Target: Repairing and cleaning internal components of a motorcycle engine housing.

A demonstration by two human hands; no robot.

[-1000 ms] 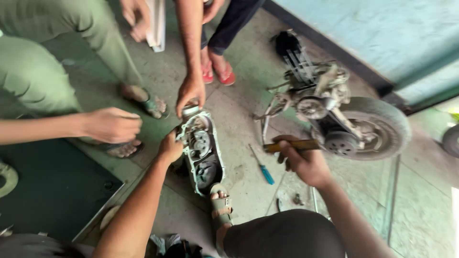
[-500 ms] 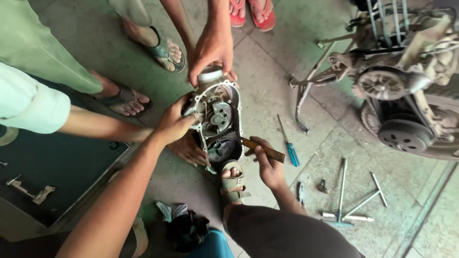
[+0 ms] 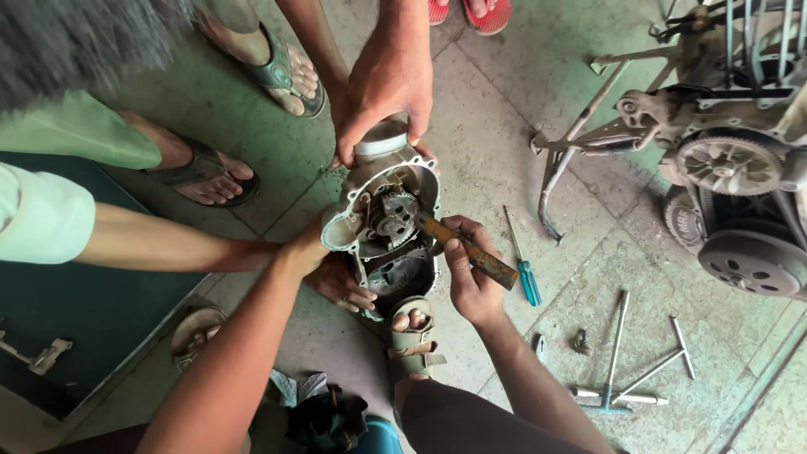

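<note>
1. The engine casing (image 3: 388, 227) lies open-side up on the concrete floor (image 3: 504, 109), ringed by hands and sandalled feet; a toothed gear (image 3: 393, 216) sits in its hollow
2. The person's right hand (image 3: 471, 277) is closed tight around a rusty flat tool (image 3: 469, 250); the tool's tip reaches into the casing beside the gear
3. The person's left hand (image 3: 313, 245) presses against the casing's left rim, fingers curled on the edge; whether it grips or only steadies, I cannot tell
4. Two other hands (image 3: 382, 80) clasp the casing's top end from above; another hand (image 3: 340, 284) lies low against its left side
5. A blue-handled screwdriver (image 3: 521, 269) lies on the floor just right of the right hand; a cross wrench (image 3: 620, 370) lies further right; the stripped scooter engine (image 3: 731, 160) stands towards the floor's upper right corner
</note>
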